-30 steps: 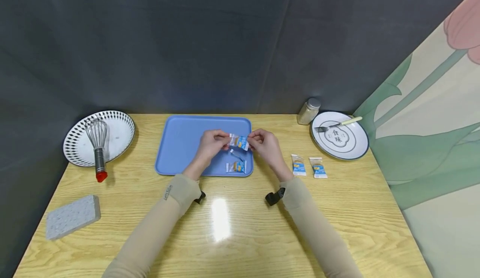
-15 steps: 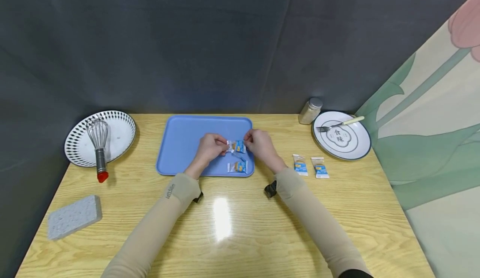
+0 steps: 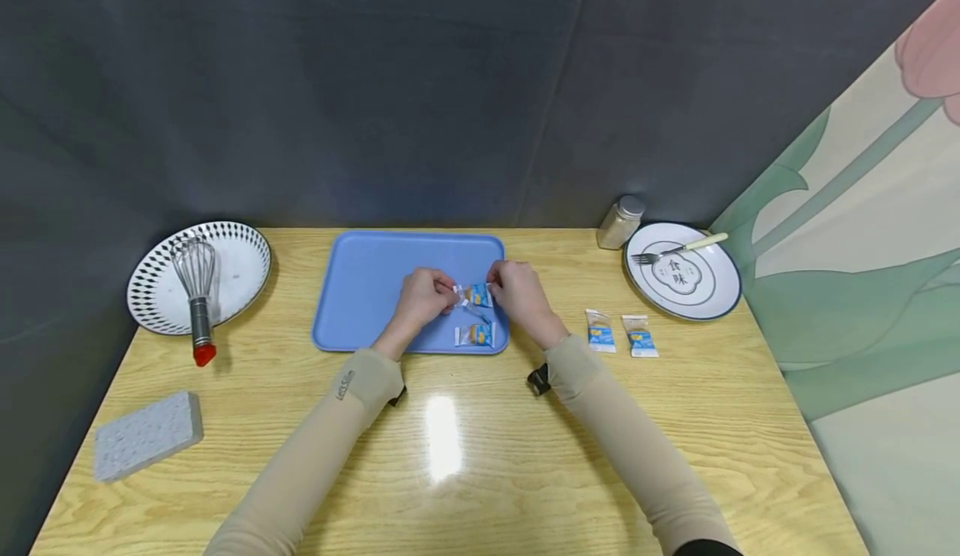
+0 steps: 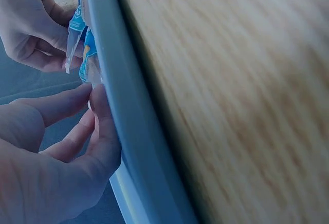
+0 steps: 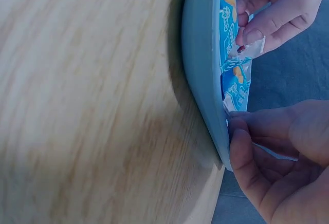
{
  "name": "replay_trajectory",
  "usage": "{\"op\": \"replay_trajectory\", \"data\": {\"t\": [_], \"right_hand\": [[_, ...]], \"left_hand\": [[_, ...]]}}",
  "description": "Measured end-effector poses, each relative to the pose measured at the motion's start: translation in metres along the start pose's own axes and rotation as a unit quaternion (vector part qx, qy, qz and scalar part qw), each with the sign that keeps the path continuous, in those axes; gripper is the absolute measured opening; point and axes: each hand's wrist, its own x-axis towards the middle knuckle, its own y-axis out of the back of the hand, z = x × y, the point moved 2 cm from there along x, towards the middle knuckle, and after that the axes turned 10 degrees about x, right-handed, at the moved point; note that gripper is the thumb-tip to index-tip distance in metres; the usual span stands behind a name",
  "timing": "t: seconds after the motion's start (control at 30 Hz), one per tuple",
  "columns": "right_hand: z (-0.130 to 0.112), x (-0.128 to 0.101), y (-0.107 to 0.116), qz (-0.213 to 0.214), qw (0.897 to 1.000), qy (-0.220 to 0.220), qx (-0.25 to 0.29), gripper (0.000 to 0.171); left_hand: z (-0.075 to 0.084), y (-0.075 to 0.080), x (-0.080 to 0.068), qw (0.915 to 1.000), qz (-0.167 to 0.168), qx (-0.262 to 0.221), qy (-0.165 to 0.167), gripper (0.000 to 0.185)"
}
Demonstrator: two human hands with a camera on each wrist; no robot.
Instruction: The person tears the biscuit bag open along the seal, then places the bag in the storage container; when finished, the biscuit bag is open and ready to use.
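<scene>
My left hand [image 3: 422,299] pinches the clear left end of a small blue-and-clear snack packet [image 3: 477,295] between thumb and fingertip. At the packet's other end, my right hand [image 3: 520,296] pinches the wrapper, as the right wrist view also shows. The packet lies low over the right part of a blue tray [image 3: 375,289]. Nearer the front of the tray is a second such packet [image 3: 475,336], lying flat. Between the two packets shows a narrow strip [image 3: 476,313], too small to name. Fingers cover both ends of the pinched packet.
Two more packets [image 3: 600,331] lie right of the tray. Further right stand a shaker jar [image 3: 621,222] and a plate [image 3: 716,285] bearing a fork [image 3: 675,250]. At left are a patterned plate [image 3: 240,289] with a whisk [image 3: 199,306] and a grey block [image 3: 147,435].
Both hands have lowered the packet toward the tray, and my right hand has come slightly left and nearer the left one. Over the last half second they hardly move.
</scene>
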Motion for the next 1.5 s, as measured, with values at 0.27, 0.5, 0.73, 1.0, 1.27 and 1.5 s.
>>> {"op": "replay_trajectory", "data": {"t": [0.27, 0.5, 0.73, 1.0, 1.27, 1.5], "right_hand": [[0.000, -0.008, 0.007, 0.011, 0.999, -0.003, 0.031, 0.006], [0.004, -0.024, 0.029, 0.059, 0.994, -0.009, 0.092, 0.015], [0.007, -0.047, 0.055, 0.094, 0.986, -0.012, 0.135, 0.019], [0.015, -0.076, 0.075, 0.103, 0.981, -0.023, 0.163, 0.020], [0.035, -0.110, 0.087, 0.124, 0.972, -0.067, 0.186, 0.022], [0.056, -0.131, 0.097, 0.174, 0.959, -0.098, 0.202, 0.021]], "left_hand": [[-0.004, 0.001, -0.001, 0.9972, -0.001, -0.074, 0.004, 0.015], [0.002, 0.017, -0.010, 0.9961, 0.004, -0.088, -0.008, 0.023], [0.029, 0.028, -0.021, 0.9928, -0.017, -0.114, -0.030, 0.031], [0.053, 0.004, -0.030, 0.9900, -0.062, -0.118, -0.047, 0.033], [0.075, -0.025, -0.031, 0.9868, -0.089, -0.119, -0.065, 0.029], [0.089, -0.048, -0.033, 0.9862, -0.115, -0.076, -0.091, 0.027]]}}
